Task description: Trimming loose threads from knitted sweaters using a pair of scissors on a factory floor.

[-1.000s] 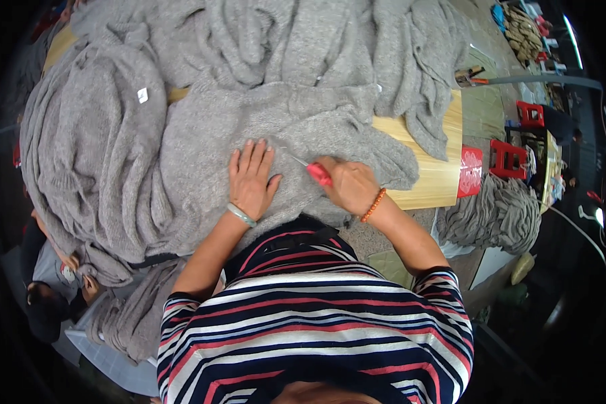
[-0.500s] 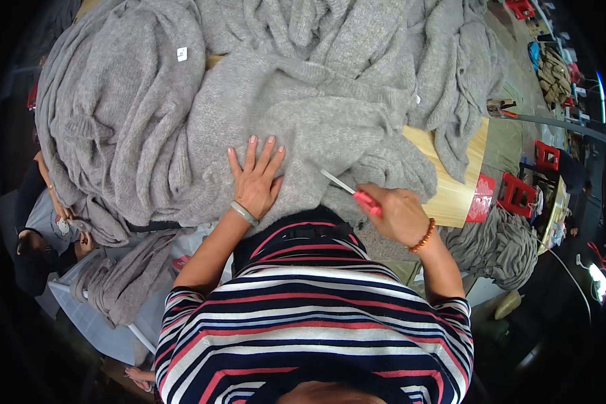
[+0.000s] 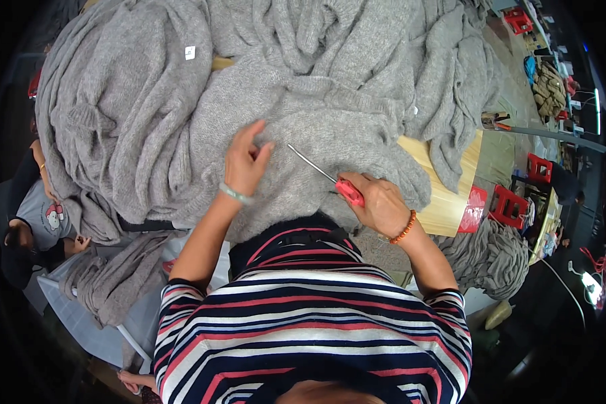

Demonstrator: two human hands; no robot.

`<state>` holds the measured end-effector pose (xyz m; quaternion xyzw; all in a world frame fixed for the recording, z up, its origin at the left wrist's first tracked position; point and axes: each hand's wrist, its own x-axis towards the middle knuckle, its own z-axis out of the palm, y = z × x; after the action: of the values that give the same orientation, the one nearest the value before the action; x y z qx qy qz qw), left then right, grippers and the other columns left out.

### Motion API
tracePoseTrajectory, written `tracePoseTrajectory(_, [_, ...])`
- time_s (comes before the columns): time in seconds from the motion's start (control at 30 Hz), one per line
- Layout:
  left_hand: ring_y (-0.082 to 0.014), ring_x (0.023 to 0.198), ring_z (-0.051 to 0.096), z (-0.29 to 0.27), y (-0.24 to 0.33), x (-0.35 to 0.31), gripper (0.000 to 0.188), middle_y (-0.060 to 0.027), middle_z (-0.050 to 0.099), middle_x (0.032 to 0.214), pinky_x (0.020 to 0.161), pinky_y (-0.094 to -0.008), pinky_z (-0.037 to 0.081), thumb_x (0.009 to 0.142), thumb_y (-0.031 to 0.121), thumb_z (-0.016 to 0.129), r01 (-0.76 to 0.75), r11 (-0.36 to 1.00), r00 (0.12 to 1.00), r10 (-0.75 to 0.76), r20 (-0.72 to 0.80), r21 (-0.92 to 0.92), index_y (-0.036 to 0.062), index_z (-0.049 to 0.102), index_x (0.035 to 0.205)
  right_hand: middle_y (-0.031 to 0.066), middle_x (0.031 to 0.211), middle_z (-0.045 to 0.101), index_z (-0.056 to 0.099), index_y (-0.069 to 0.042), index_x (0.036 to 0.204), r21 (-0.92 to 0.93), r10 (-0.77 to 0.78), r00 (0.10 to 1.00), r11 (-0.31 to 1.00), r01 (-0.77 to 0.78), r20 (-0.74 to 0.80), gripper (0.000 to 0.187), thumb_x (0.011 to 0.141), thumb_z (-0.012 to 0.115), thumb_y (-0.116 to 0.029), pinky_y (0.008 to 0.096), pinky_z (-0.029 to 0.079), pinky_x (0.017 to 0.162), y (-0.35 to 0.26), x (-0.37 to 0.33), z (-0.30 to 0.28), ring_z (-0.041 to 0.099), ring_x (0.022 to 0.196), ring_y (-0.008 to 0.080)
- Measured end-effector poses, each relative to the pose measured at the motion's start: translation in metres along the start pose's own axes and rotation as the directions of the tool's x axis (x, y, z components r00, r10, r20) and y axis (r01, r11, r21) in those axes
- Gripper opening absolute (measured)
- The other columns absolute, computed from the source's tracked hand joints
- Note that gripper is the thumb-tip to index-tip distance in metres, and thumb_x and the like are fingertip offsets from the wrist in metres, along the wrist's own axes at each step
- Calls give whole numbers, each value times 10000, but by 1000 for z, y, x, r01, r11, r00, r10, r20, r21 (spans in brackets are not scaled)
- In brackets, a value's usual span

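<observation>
Two hands of ours are apart from each other above one fuzzy, grey, knitted piece of clothing (image 3: pixel 323 128). It lies wrinkled on the pale yellow wooden table (image 3: pixel 451 205), right in front of our tummy. Our left hand (image 3: pixel 246 161) is over its left part, with the thumb away from the bent fingers and nothing between them. We cannot tell if it touches the wool. Our right hand (image 3: pixel 382 205) is wrapped around a small tool with a bright red handle and a long, thin metal end (image 3: pixel 349 192). That metal end points over the knit toward our left hand.

The knit looks soft and floppy, so we think it will bend easily and not stand up alone. It seems a bit thick, but one piece should not be too heavy for us. The fuzz should give a good grip, yet a thin tip could catch a loop and pull it. We would hold it with a flat palm, or pinch a thick fold, well away from the metal tip. The tool looks stiff, and its red handle seems the safe place to hold.

More knits sit close by: a big, round, grey knitted pile (image 3: pixel 124 121) at our left, with a small white tag (image 3: pixel 190 53) on it.
</observation>
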<state>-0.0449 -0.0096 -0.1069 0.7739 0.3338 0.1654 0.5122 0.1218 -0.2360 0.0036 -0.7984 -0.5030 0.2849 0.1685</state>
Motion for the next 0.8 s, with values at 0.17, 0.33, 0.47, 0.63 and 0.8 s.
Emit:
tracePoseTrajectory(0.17, [-49,623,555,19,-37,46,310,-57,710,924,548,-233,451,820,36,780,39,999,992,-39,120,6,-15,704,1116,204,936,712,642,-92,1174,-78,50,998,996,-53,-35,293,907,688,-204,471,554,717,1,10,3,693,823,408])
tracePoseTrajectory(0.33, [-38,612,529,26,-34,41,146,3,667,749,548,-224,438,807,17,785,96,995,992,-94,82,-23,-28,728,933,196,817,699,647,-120,1131,-147,113,992,984,-104,55,247,913,678,-230,484,551,685,-3,16,4,692,768,405])
tracePoseTrajectory(0.47, [-32,629,521,27,-37,41,112,26,642,716,556,-213,429,812,6,780,44,997,999,-42,30,-64,-20,724,904,201,776,688,647,-116,1118,-153,97,995,984,-90,38,230,919,667,-230,487,549,674,-8,16,2,690,745,404])
tracePoseTrajectory(0.63, [-30,612,505,25,-36,38,97,34,628,702,553,-211,423,822,4,775,60,993,997,-56,43,-103,-11,720,900,202,733,685,629,-73,1095,-158,80,996,985,-72,44,240,900,645,-213,496,551,660,-6,18,5,694,714,406])
tracePoseTrajectory(0.8, [-35,607,517,9,-20,18,134,10,649,774,555,-209,428,836,4,761,35,997,998,-31,51,-63,-3,718,962,206,769,694,629,-77,1157,-114,13,996,993,-23,-90,281,904,643,-197,483,556,676,-2,17,11,698,740,400])
